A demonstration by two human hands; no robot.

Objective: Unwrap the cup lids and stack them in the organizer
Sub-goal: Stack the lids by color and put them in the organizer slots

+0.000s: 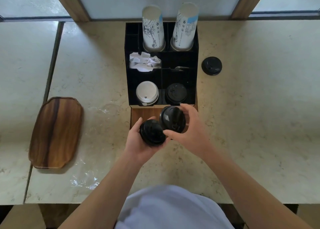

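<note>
Item 1: black lids in hand. My left hand [138, 140] cups a short stack of black lids [152, 133] from below, fingers curled round its rim. My right hand [188, 124] pinches a single black lid [173, 119] by the edge, thumb near and fingers far, tilted up just before the organizer [194, 72].

Handling, as I judge it: thin moulded plastic, very light, stiff at the rim and springy in the dome. Smooth, so a loose pinch may slip; nested lids tend to cling and come away in pairs. Best held across the rim, not pressed on the top.

Item 2: organizer, black, divided. Front right compartment holds a stack of black lids [176, 92]; front left holds white lids [147, 93]. Middle left holds crumpled white paper [144, 62]. The two back wells carry tall cup stacks [153, 27], well clear of my reach.

Item 3: one loose black lid [211, 65] on the counter [259, 107], right of the organizer, apart from it.

Item 4: clear wrap [84, 180] lying flat on the counter to my left, near the wooden tray [55, 133].

Obstructions: the organizer's front wall stands between my right hand and the black stack; the lid must go over it and come down level, or it will seat crooked.
</note>
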